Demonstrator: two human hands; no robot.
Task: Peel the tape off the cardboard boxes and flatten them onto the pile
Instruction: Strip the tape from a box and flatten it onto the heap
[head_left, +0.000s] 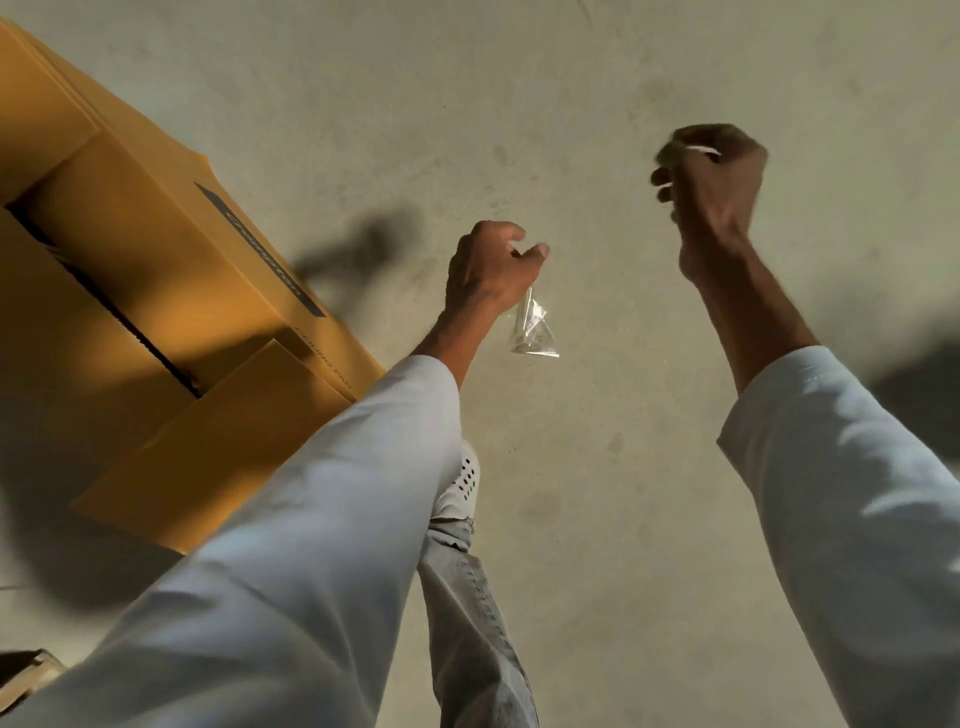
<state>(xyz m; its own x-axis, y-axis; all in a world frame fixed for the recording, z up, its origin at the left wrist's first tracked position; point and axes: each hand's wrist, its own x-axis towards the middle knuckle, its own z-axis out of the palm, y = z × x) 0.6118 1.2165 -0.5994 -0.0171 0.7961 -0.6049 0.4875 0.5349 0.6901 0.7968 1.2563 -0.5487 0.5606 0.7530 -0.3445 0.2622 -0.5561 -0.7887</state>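
A brown cardboard box (156, 291) lies on the concrete floor at the left, its top flaps meeting along a dark seam, with a dark printed label on its side. My left hand (491, 270) hovers to the right of the box and pinches a crumpled piece of clear tape (532, 330), which dangles below the fingers. My right hand (709, 187) is raised further right, curled into a fist; a thin pale strip, maybe tape, shows at its fingers. Both hands are apart from the box.
Bare concrete floor (571, 467) fills the middle and right. My leg in grey jeans and a white perforated shoe (462, 483) stand beside the box. A scrap of cardboard (26, 675) shows at the bottom left corner.
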